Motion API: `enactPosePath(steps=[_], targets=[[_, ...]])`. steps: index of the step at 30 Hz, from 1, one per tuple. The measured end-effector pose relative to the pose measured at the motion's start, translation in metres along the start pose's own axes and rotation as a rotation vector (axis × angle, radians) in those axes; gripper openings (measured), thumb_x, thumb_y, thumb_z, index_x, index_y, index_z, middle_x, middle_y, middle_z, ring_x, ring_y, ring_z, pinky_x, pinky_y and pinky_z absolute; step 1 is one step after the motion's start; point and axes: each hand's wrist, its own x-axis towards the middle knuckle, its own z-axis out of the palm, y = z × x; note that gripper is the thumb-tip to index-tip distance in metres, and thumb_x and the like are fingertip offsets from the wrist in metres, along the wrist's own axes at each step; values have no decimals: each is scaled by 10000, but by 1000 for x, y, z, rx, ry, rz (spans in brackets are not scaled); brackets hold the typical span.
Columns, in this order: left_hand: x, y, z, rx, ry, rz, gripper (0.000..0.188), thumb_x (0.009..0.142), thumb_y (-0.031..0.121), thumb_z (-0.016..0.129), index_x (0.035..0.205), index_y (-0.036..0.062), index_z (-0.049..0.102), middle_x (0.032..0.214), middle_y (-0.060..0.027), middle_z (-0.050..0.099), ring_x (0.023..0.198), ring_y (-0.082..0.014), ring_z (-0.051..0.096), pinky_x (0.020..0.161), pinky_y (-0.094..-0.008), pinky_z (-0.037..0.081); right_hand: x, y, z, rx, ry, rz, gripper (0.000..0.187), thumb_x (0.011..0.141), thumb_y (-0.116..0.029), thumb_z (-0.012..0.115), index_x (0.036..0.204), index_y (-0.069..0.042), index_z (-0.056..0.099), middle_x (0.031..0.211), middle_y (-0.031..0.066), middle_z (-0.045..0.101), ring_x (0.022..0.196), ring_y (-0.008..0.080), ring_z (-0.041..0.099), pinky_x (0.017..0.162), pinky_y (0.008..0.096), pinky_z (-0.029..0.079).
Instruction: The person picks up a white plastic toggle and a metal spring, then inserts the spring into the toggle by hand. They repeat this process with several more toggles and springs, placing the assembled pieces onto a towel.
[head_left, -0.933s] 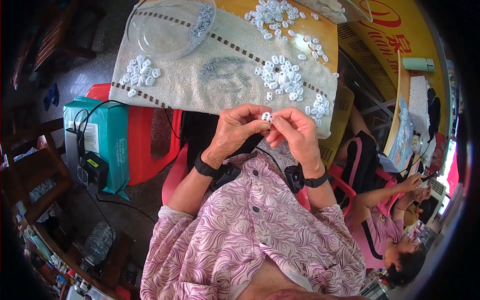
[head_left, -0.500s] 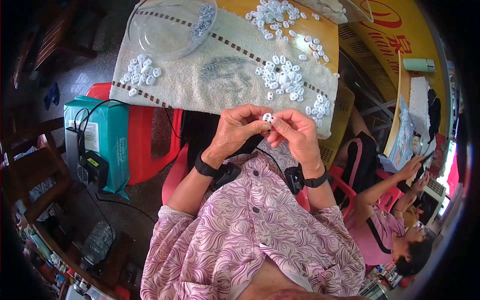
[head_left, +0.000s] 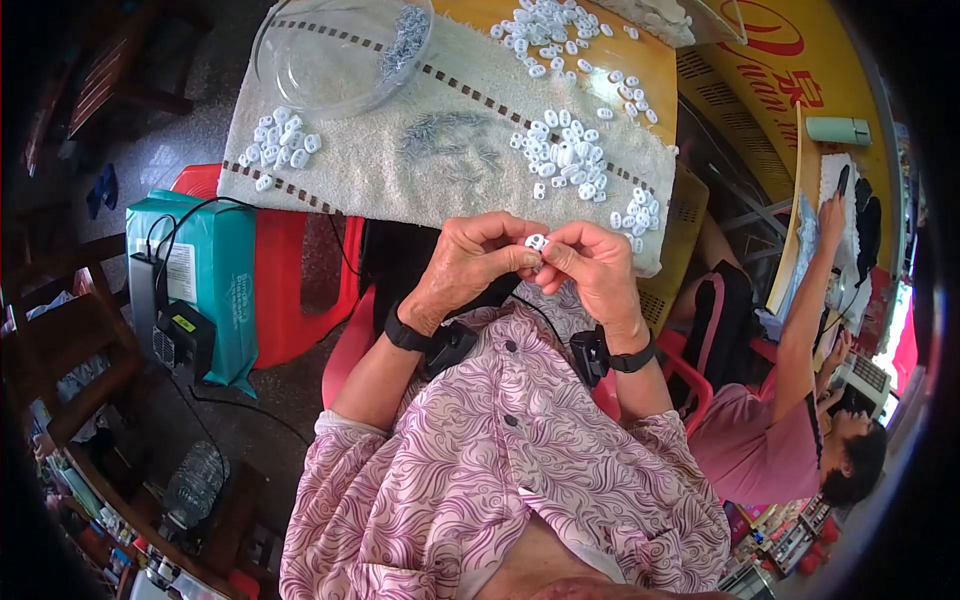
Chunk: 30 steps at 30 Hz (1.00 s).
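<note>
Between my two hands, just in front of the table's near edge, is a small white oval plastic piece [head_left: 536, 242] with dark holes. My left hand [head_left: 468, 265] pinches it from the left with thumb and forefinger. From the other side, my right hand [head_left: 598, 272] closes its thumb and fingertips on the same piece. A heap of similar white pieces [head_left: 568, 152] lies on the towel beyond my right hand, with a smaller group [head_left: 638, 216] nearer. A patch of fine grey metal bits [head_left: 450, 143] is spread on the towel ahead of my left hand.
The light towel [head_left: 345, 155] covers most of the table. On it stand a clear round bowl [head_left: 300, 85] and another white cluster [head_left: 277, 142]. More white pieces [head_left: 545, 30] lie on the far wood. A red stool [head_left: 285, 290] with a teal pack [head_left: 205, 300] is left; a person [head_left: 765, 440] sits right.
The white piece has turned slightly between my fingertips, while both hands stay nearly in place. At the right, the other person's arm has stretched out farther away from their body.
</note>
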Motion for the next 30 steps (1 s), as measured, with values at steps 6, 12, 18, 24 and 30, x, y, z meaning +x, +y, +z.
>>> enactPosePath(steps=[6,12,18,24,30], targets=[[0,0,0,-1,9,-13,204,861,6,658,1053,-62,655,857,-85,684,724,-108,640,676,-241,547,2,3,0,23,-2,19,114,907,-66,628,947,41,639,786,110,677,660,138,668,557,231,555],[0,-2,-1,-22,17,-8,198,857,10,665,1042,-61,659,851,-83,684,717,-103,636,671,-238,544,3,6,1,45,-6,17,109,903,-65,634,939,38,639,792,109,677,661,140,669,560,230,555],[0,-2,1,-42,39,8,184,853,10,672,1023,-60,660,853,-88,684,714,-101,631,665,-241,545,5,4,1,52,-25,4,104,900,-75,641,913,28,641,784,99,674,646,130,661,552,220,546],[-1,-7,1,-75,19,30,169,854,14,674,1007,-56,657,853,-87,686,721,-102,632,668,-242,547,6,7,-2,72,-36,34,104,895,-89,652,891,14,646,766,84,669,622,113,648,549,213,542],[0,-8,3,-35,40,36,184,856,15,672,1025,-56,651,863,-86,682,734,-98,631,675,-239,545,5,3,1,10,-7,39,119,915,-97,626,906,21,638,771,79,667,640,104,644,561,211,541]])
